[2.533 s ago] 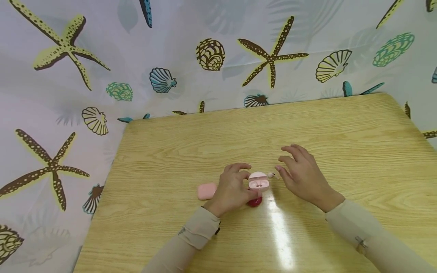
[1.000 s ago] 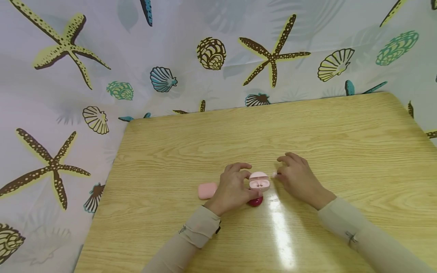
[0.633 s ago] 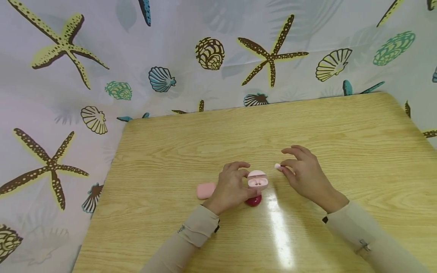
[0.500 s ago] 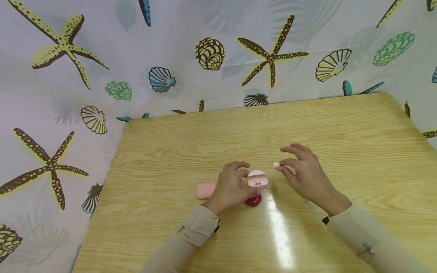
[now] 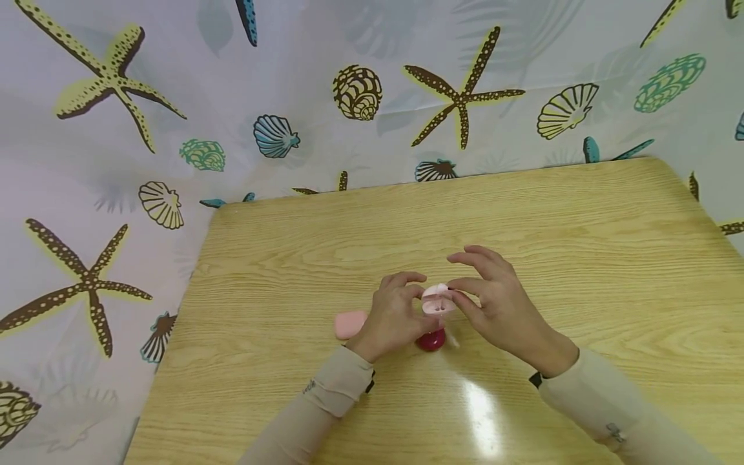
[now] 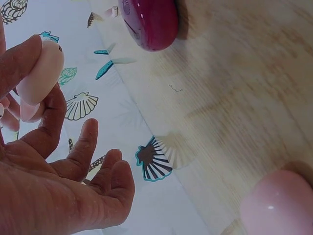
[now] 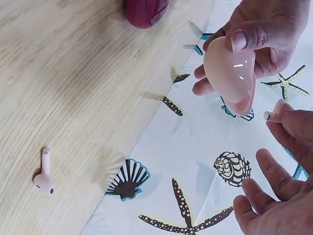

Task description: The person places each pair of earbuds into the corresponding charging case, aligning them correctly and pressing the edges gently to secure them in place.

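Observation:
My left hand (image 5: 396,316) grips a pale pink earbud case (image 5: 437,309) between thumb and fingers, its lid raised, above the table. In the right wrist view the case (image 7: 229,73) shows its rounded back, held tilted in the air. Thumb and index finger of my right hand (image 5: 502,303) pinch a pink earbud (image 7: 272,117) by the case's right side; its stem tip pokes out, the rest hidden by the fingers. The other right fingers are spread. A second pink earbud (image 7: 45,176) lies on the table.
Below the case, a shiny dark red rounded object (image 5: 431,340) stands on the wooden table (image 5: 302,258). A pink rounded-square object (image 5: 350,324) lies left, partly behind the left hand. A cloth printed with shells and starfish (image 5: 314,77) hangs along the table's back and left edges.
My right hand took an earbud from the table, raised it, and has moved left with it to the case. The left hand has stayed nearly still, holding the case.

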### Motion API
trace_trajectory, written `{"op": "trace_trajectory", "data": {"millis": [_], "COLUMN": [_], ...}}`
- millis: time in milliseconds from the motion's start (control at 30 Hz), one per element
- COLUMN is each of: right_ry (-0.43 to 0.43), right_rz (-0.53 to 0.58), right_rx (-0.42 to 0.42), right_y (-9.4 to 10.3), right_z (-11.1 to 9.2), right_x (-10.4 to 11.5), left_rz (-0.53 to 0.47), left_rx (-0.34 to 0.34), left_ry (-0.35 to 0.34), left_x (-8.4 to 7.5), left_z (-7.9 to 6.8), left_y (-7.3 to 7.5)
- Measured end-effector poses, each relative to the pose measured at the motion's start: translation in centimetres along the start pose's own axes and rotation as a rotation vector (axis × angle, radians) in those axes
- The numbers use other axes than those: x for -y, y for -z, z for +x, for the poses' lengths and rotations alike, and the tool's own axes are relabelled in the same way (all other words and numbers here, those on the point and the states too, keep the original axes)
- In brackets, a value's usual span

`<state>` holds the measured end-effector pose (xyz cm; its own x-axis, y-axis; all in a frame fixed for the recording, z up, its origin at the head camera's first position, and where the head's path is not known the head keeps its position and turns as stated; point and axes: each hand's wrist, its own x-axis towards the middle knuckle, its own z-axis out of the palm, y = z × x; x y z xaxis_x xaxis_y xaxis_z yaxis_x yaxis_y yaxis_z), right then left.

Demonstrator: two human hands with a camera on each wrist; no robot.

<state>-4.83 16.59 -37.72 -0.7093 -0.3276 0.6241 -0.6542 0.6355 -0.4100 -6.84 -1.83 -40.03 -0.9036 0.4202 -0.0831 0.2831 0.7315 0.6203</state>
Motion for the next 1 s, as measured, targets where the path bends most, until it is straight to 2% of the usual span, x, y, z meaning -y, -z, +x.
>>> {"op": "trace_trajectory", "data": {"millis": [467,1000], "right_ry": [0.012,0.003], "right_rz": [0.028,-0.011], "right_rx": [0.052,0.069], "right_y": [-1.7,-1.8], "right_z": [-0.4,-0.8], "right_x": [0.6,0.4], "left_rz": [-0.008,-0.013], "left_rx": [-0.062,-0.065], "left_ry": [-0.086,-0.077], "left_x": [-0.4,-0.5], "left_z": [0.1,0.0], "left_y": [0.3,0.4]}}
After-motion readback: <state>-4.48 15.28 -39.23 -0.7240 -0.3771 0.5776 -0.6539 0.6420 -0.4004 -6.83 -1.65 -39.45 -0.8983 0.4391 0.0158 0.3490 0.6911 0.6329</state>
